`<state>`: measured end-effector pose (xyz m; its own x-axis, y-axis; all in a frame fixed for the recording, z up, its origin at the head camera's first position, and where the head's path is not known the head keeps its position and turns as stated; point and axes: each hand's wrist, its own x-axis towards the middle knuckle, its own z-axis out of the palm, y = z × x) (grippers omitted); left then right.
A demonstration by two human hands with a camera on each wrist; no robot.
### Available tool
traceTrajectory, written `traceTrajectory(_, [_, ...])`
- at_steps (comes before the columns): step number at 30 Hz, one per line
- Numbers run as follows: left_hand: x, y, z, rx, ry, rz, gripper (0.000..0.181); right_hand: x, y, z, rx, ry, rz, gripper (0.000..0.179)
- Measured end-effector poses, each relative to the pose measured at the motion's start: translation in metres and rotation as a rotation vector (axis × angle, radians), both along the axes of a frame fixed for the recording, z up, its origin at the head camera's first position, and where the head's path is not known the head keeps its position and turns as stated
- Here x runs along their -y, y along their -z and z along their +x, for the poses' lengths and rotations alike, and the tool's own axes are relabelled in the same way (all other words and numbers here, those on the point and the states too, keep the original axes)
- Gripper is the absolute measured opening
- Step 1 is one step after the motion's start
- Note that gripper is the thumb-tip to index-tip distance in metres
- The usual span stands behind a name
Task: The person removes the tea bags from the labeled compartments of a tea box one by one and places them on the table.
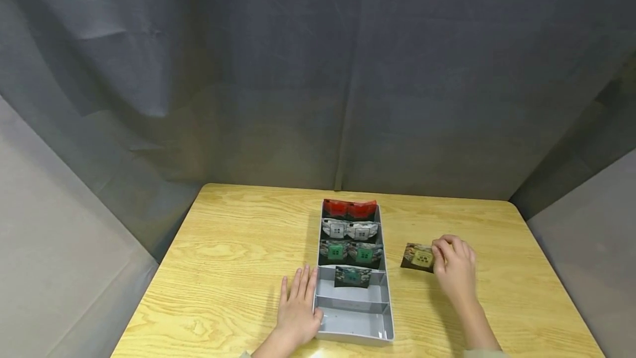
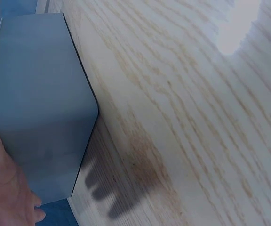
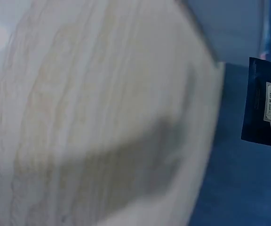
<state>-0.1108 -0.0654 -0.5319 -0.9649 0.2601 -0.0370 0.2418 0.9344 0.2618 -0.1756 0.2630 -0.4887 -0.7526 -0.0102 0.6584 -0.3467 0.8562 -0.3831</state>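
Observation:
A long grey divided box (image 1: 354, 339) stands on the table. My left hand (image 1: 298, 311) rests along its left side with straight fingers, the thumb over the rim; in the left wrist view part of that hand (image 2: 6, 183) lies against the box's grey wall (image 2: 41, 80). To the right of the box, my right hand (image 1: 456, 272) pinches a flat dark sachet with a yellow label (image 1: 417, 257) by its right edge. The right wrist view shows this sachet (image 3: 260, 103) held up, the fingers hidden. A single teal-label sachet (image 1: 353, 277) leans in the fourth compartment from the back.
Red sachets (image 1: 349, 210), white-label sachets (image 1: 350, 230) and green-label sachets (image 1: 350, 253) stand in pairs in the three rear compartments. The box's front compartment (image 1: 350, 323) has a bare floor. Grey curtains (image 1: 278, 82) enclose the wooden table (image 1: 238, 236).

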Motion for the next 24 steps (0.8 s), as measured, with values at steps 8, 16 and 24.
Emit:
traceTrajectory(8, [0.0,0.002,0.0,0.004,-0.002,-0.004,0.076,-0.007,0.031,-0.021,0.267,0.037,0.034,0.009])
traceTrajectory(16, [0.001,0.003,0.0,-0.001,-0.002,0.012,0.076,-0.008,0.06,-0.04,0.361,0.087,0.141,0.01])
traceTrajectory(24, [0.001,0.003,-0.001,0.018,-0.007,0.024,0.076,-0.011,0.08,-0.05,0.435,0.142,0.169,0.013])
